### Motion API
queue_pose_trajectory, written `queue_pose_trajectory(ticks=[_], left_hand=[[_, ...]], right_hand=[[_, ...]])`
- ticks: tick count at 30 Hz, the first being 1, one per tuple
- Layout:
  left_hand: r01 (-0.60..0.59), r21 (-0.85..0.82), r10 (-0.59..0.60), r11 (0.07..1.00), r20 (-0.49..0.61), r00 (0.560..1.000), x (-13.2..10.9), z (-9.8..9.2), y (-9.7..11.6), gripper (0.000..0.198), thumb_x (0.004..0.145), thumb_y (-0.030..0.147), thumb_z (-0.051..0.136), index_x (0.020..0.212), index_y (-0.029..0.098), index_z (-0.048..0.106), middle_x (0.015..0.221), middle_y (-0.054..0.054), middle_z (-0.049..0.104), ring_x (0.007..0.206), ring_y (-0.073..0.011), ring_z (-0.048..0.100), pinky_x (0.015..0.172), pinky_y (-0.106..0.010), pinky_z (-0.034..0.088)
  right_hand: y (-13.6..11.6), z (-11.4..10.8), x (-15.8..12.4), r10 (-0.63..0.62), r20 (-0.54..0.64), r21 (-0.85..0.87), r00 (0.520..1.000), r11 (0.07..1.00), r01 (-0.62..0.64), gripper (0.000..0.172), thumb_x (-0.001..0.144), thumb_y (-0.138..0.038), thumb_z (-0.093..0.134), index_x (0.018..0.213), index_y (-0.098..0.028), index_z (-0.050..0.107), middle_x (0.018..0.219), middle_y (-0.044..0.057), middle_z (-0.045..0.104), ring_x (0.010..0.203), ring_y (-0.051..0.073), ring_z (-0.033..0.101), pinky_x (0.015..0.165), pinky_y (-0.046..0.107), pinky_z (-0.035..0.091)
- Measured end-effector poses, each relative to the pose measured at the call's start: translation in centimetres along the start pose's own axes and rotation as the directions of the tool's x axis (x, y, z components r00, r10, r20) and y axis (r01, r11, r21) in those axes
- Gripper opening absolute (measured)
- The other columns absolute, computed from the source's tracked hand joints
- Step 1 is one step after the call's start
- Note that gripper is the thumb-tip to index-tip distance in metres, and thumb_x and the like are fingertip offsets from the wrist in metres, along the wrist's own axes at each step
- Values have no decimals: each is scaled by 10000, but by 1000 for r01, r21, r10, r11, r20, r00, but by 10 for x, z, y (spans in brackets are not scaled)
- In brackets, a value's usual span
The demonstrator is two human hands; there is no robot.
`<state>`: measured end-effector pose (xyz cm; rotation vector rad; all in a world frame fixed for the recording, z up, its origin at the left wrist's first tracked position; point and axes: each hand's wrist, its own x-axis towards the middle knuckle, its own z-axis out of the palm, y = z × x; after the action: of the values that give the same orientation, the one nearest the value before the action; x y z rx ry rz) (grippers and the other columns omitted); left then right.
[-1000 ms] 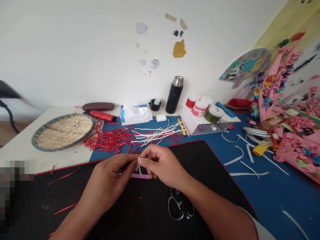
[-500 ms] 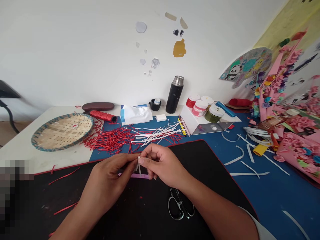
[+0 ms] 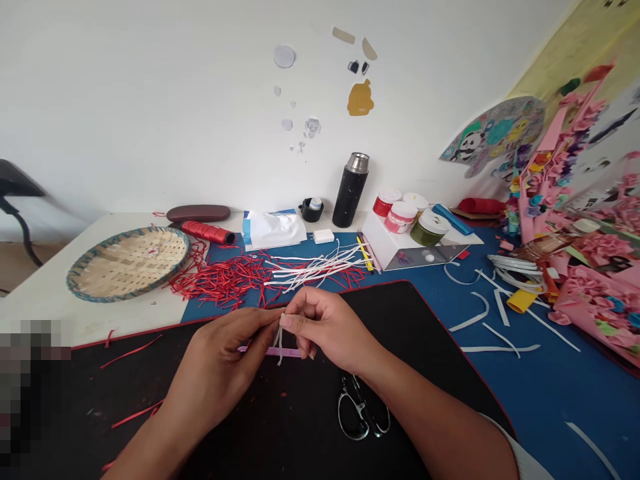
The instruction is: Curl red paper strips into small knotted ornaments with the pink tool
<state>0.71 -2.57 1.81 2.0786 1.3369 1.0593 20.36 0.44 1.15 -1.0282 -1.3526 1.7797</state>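
Observation:
My left hand (image 3: 227, 357) and my right hand (image 3: 327, 330) meet over the black mat, both closed in a pinch. Between their fingertips is a thin white cord (image 3: 280, 348), its loose ends hanging down. The part right at the fingertips is mostly covered, so I cannot tell whether it is knotted. Beneath the fingers a pinkish-purple strip (image 3: 291, 352), perhaps a ruler, lies on the mat. Scissors (image 3: 353, 417) with dark, shiny handles rest below my right wrist, their blades partly hidden by the arm.
Behind the black mat (image 3: 390, 313) lie white cords (image 3: 320, 267) and a heap of red cords (image 3: 225, 277). A woven basket (image 3: 125, 260) stands left. Further back are a black flask (image 3: 351, 193) and paint jars (image 3: 400, 217). White strips (image 3: 500, 348) lie scattered right.
The white cord's ends hang lower and show more below my fingertips. Both hands keep their pinch nearly in place; the whole view has shifted slightly.

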Motion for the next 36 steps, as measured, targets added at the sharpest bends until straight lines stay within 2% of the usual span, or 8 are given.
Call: queue_pose_trajectory(ticks=[9,13,17,20,23,28,32,36], left_hand=[[70,-92,-65,993,65,996,0,2,2,269,1009,392,653,1179,285,832,1002,-23,866,807,-204,786,740,-262,593],[121,-107,-115,987,59,992,1,4,1,260,1012,399,632,1087,293,858,918,-7,856,725,-194,756,678,-263,568],[218,-154,-210,964,68,975,2,3,0,260,995,449,651,1059,298,852,914,0,851,782,-213,759,708,-281,572],[293,-217,-283,931,76,956,2,3,-3,284,980,479,666,1117,282,818,950,-13,844,843,-229,765,760,-304,586],[341,-298,-324,892,105,940,1,6,-5,299,974,464,679,1188,268,751,905,-10,815,793,-221,746,704,-306,577],[354,-432,-305,830,181,935,1,9,-5,167,979,399,692,1060,253,693,993,-37,809,904,-232,769,812,-340,588],[377,-494,-300,784,231,926,2,10,-6,145,987,386,692,1033,253,656,944,-23,795,881,-225,761,792,-335,569],[389,-504,-317,771,227,921,2,11,-8,155,977,379,713,1047,255,651,928,-11,774,856,-206,728,745,-308,541]], right_hand=[[1,-4,1,-45,-27,20,999,999,46,365,888,-495,839,889,-224,594,546,-85,585,464,103,542,475,218,423],[4,-2,1,-43,-13,3,999,999,43,324,918,-454,815,912,-222,589,556,-86,589,463,103,548,467,214,422],[3,-1,1,-34,-8,-4,999,999,34,270,972,-436,752,944,-216,598,581,-80,594,467,98,557,466,211,425],[3,-1,1,-36,-13,7,999,999,36,262,996,-451,715,973,-212,608,597,-74,595,468,97,555,459,213,419],[3,0,1,-44,-26,11,999,999,45,310,961,-480,759,1006,-206,620,607,-72,603,468,98,559,450,212,416],[5,0,2,-52,-17,-20,998,998,52,267,967,-435,740,1003,-197,624,610,-75,597,474,89,550,460,209,414],[6,0,1,-64,-19,-53,998,997,63,199,982,-376,704,972,-191,632,618,-72,600,471,83,540,472,212,410],[7,0,1,-99,-39,-78,994,992,96,182,966,-351,711,918,-192,637,681,-57,631,459,74,539,462,217,396]])
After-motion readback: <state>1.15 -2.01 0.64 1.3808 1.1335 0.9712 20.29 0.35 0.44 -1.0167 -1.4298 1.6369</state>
